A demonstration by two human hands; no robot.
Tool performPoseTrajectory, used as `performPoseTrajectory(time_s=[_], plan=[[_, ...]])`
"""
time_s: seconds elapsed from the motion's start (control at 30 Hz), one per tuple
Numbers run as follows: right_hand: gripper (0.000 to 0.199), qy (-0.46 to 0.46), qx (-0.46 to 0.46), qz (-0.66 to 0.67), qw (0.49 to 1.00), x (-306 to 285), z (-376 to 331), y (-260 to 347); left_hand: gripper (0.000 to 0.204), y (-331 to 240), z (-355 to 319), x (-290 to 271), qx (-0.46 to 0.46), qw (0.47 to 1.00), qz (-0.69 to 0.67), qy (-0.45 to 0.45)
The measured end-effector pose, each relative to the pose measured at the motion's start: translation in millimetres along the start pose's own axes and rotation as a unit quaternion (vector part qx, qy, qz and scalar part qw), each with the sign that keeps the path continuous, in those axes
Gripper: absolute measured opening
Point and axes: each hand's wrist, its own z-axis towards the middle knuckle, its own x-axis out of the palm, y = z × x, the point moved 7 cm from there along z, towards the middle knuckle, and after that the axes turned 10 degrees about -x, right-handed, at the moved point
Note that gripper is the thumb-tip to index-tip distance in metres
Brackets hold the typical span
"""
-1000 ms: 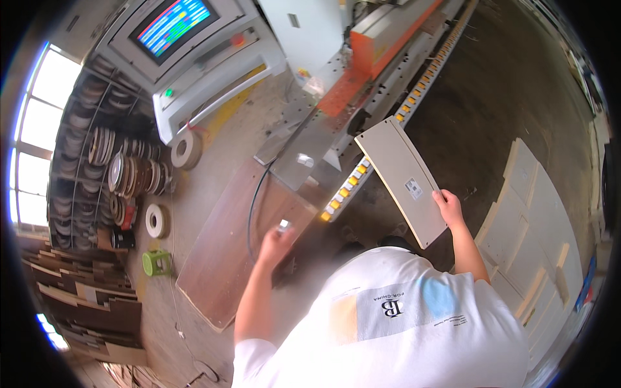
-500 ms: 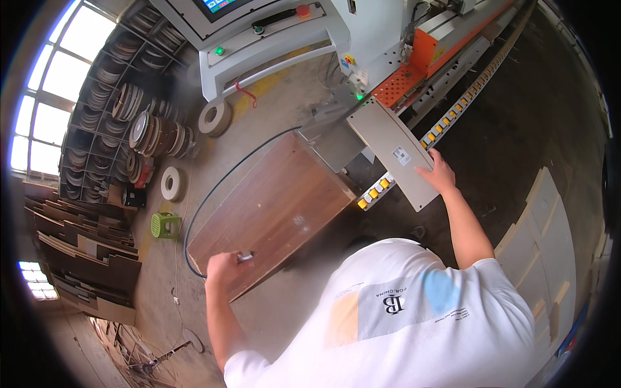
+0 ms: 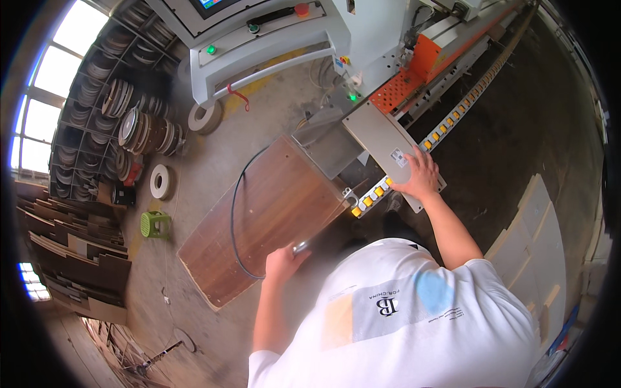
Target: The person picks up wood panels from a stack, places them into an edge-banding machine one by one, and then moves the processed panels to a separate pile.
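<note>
The step in hand looks like feeding a panel into the machine: the pale grey rectangular panel (image 3: 388, 150) lies flat along the infeed rail with its row of yellow roller blocks (image 3: 414, 155), its far end close to the orange perforated guard (image 3: 406, 90) of the long white edge-working machine (image 3: 362, 39). The right hand (image 3: 420, 178) rests palm-down on the panel's near end, fingers spread flat across its top face; it presses rather than clasps, so nothing is gripped there. The right arm is stretched forward and slightly outward, elbow nearly straight.

The left hand (image 3: 283, 262) sits at the near long edge of the dark brown wood-grain board (image 3: 272, 220), which lies flat beside the rail, to the left of the grey panel. Its fingers are curled round a small shiny metal object (image 3: 301, 247), too small to identify; the grip is narrow and closed on it. The left forearm comes up from the lower edge, elbow bent, wrist turned inward toward the board's edge. A thin black cable (image 3: 234, 213) loops across the board's face.

Judging from this, the next move calls for steady forward pressure from the right palm, keeping the panel's long edge against the rail so it enters straight, with fingers kept clear of the guard's mouth.
</note>
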Motion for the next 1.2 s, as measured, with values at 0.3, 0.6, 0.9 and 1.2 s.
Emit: performPoseTrajectory(time_s=[0.3,0.6,0.9,1.2], plan=[[0.088,-0.006,-0.006,-0.003,1.0,-18,31,-24,0.045,-64,2,-1,0.028,0.999,-0.032,0.023],[0.087,-0.034,-0.02,0.001,0.999,-31,72,-108,0.041,-158,19,-7,0.065,0.997,-0.033,0.014],[0.086,-0.026,-0.001,-0.001,1.0,-58,116,-202,0.039,-215,27,-19,0.023,0.999,-0.018,0.029],[0.037,-0.231,0.07,0.241,0.94,-37,85,-300,0.055,-255,38,-34,-0.008,1.0,-0.005,0.009]])
